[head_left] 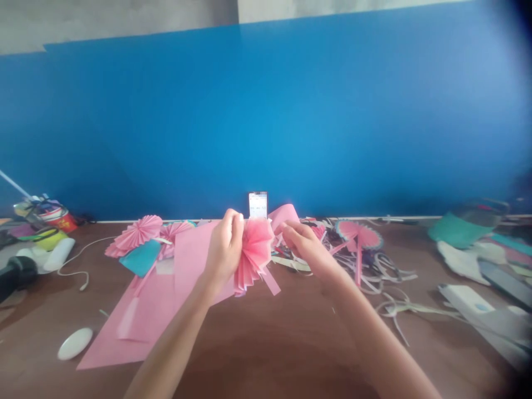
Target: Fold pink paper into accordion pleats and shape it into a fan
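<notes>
A pink pleated paper fan is gripped along its left side by my left hand, whose fingers are closed. It hangs above the table, its folds spread downward, and a narrow pink paper strip shows at its lower right. Just right of the fan is my right hand, its fingers curled together in a pinch. Whatever those fingertips hold, if anything, is too blurred to make out. Large pink paper sheets lie under and left of my left hand. A lit phone stands upright behind the fan.
Finished pleated fans lie at the left, with another scalloped pink fan at the right. Tangled paper strips spread near it. A white oval object rests front left. Clutter lines both sides; a blue wall panel closes the back.
</notes>
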Motion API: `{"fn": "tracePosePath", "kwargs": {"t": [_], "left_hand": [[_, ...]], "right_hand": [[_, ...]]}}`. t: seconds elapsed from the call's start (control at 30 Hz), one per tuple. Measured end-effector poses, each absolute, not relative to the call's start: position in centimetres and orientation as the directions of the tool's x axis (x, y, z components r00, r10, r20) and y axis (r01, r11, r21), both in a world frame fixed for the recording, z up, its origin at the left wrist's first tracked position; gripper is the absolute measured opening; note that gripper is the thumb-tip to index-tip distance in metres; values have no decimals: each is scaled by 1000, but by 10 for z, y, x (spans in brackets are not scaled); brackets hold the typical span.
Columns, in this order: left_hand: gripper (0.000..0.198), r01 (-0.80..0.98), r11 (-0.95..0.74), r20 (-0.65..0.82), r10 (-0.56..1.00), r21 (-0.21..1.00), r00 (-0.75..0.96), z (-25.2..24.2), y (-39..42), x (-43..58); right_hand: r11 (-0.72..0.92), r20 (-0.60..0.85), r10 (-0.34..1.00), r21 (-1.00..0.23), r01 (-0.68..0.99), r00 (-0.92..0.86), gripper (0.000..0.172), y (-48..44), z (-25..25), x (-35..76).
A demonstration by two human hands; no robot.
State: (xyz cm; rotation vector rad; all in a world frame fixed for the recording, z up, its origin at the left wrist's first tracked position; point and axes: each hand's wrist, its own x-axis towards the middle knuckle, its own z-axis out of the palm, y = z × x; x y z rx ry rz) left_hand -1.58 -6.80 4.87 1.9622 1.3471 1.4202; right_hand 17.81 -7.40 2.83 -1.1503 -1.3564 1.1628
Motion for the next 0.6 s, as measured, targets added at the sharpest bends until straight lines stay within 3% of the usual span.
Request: {"fn": "tracePosePath", "kwargs": {"t": [0.13, 0.23, 0.33, 0.43, 0.53, 0.6], "left_hand": [[34, 540, -444, 475, 875, 716, 90, 50, -70, -13], [33, 624, -454, 454, 874, 636, 175, 48, -69, -10], [30, 694, -499, 463, 847, 519, 262, 42, -66, -7], [24, 687, -545, 475, 820, 480, 318, 35, -64, -3], [22, 655, -541, 485, 825, 528, 291, 33, -66, -1], [26, 577, -516, 474, 848, 633, 239, 35, -67, -2]], "right_hand": [[82, 77, 984, -996, 29, -158, 54, -82, 37, 176], [99, 78, 982, -988, 120, -174, 60, -91, 44, 174], [118, 80, 981, -968, 223, -175, 54, -95, 45, 173], [117, 86, 988, -958, 260, -127, 44, -91, 38, 172], [116, 89, 989, -963, 245, -119, 35, -83, 28, 172], [115, 86, 988, -965, 234, -129, 30, -77, 26, 173]]}}
